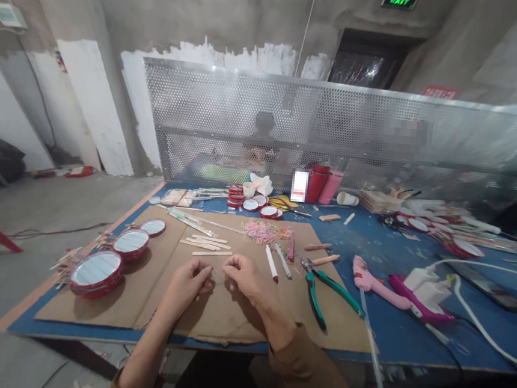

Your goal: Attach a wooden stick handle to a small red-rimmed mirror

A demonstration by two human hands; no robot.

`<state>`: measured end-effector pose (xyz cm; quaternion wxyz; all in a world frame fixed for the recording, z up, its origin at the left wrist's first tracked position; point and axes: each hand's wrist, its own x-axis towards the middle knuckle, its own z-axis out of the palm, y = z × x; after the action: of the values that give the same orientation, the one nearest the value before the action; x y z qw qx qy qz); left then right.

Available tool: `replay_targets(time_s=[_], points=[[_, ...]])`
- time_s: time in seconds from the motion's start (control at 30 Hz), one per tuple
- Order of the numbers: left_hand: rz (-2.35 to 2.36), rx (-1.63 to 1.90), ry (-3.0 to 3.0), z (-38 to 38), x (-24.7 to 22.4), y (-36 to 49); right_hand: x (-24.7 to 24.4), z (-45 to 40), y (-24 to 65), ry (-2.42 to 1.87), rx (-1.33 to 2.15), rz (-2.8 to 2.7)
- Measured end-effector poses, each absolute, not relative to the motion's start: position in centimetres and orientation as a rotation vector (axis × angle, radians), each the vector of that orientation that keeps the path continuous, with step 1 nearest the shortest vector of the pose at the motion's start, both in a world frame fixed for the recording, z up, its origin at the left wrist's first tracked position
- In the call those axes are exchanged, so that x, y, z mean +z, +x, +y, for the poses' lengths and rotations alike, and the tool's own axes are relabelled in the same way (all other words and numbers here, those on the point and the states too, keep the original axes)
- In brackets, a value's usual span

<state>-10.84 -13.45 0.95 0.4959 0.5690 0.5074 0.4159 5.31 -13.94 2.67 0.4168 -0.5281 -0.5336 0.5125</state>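
Both hands hover over the brown cardboard (159,294), a short gap between them. My left hand (190,281) has its thumb and fingers pinched together; whatever it holds is too small to make out. My right hand (244,277) is also pinched, fingertips pointing left, its contents too small to tell. Just beyond them lie several flat wooden sticks (211,253). A pile of colourful rubber bands (266,232) is farther back. Right of my right hand are a white marker with a red tip (272,263) and teal-handled pliers (317,300).
Round red-rimmed pieces (96,273) stand at the left. A pink glue gun (380,284) and a purple power strip (427,302) with white cables lie right. Behind are a red bottle (317,185) and a perforated metal screen (212,105), with people beyond it.
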Motion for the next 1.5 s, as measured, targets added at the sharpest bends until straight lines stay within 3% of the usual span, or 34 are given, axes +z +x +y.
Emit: replay_targets(time_s=[1.5], points=[[1.225, 1.024, 1.394, -13.66, 1.45, -10.63, 2.80, -14.05, 5.29, -1.351, 1.276, -1.400]])
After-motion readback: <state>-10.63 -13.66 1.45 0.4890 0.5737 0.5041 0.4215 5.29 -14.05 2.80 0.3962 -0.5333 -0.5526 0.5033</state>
